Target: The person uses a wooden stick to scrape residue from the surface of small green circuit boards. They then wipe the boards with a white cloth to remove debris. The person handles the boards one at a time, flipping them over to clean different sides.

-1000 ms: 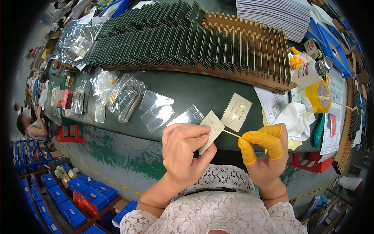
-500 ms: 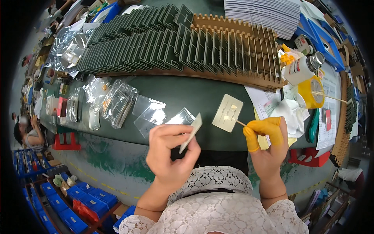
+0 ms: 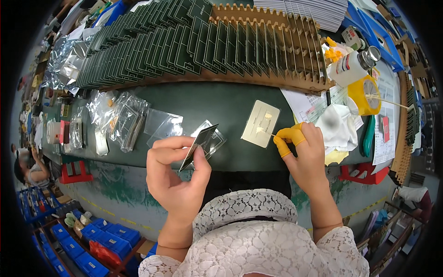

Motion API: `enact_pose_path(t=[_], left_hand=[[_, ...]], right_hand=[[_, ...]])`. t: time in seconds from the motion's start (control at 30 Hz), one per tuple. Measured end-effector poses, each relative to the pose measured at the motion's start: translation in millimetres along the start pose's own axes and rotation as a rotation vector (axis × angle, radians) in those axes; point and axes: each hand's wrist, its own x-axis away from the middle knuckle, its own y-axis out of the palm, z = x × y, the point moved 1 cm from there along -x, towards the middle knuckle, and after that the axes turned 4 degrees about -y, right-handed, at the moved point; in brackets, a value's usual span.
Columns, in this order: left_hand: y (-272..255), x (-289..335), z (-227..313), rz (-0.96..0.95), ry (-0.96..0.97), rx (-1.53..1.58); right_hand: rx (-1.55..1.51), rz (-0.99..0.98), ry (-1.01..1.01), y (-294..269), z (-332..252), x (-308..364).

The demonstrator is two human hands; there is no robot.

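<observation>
My left hand (image 3: 175,177) pinches a thin dark panel (image 3: 199,144) by its edges between thumb and fingers, tilted up off the table. My right hand (image 3: 304,154) wears yellow finger cots on some fingers and grips a thin stick (image 3: 270,134). The stick's far end lies over a pale cream card (image 3: 263,117), which rests flat on the green tabletop; whether it touches the card I cannot tell. Behind the left hand lies a clear plastic sleeve (image 3: 218,142) with a line pattern showing. Another clear sheet (image 3: 164,122) sits to its left.
Brown notched racks (image 3: 207,82) full of upright dark green panels (image 3: 157,51) span the back. Bagged parts (image 3: 127,120) lie to the left. At right are a white bottle (image 3: 348,69), a yellow tape roll (image 3: 362,96) with sticks, a white cloth (image 3: 339,127) and papers.
The panel in my left hand has turned, so its dark face now shows instead of its pale one. Both hands appear further left and the view has shifted slightly.
</observation>
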Motion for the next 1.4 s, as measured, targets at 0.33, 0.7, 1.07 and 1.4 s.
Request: enact_pose_path(t=[0.33,0.7,1.07,1.4], left_hand=[[0.6,0.7,-4.6,-0.011,-0.023,-0.013],[-1.3,5.9,-3.1,-0.004,-0.045,0.032],[0.6,8.9,-1.3,-0.028,-0.021,0.038],[9.1,10.7,-1.1,-0.038,0.150,-0.018]], right_hand=[[0.029,-0.019,0.000,3.7,3.5,-0.4],[0.040,-0.020,-0.008,2.7,3.6,-1.0],[0.026,-0.027,0.009,2.0,-0.4,-3.8],[-0.442,0.214,0.096,-19.4,-32.4,-14.8]])
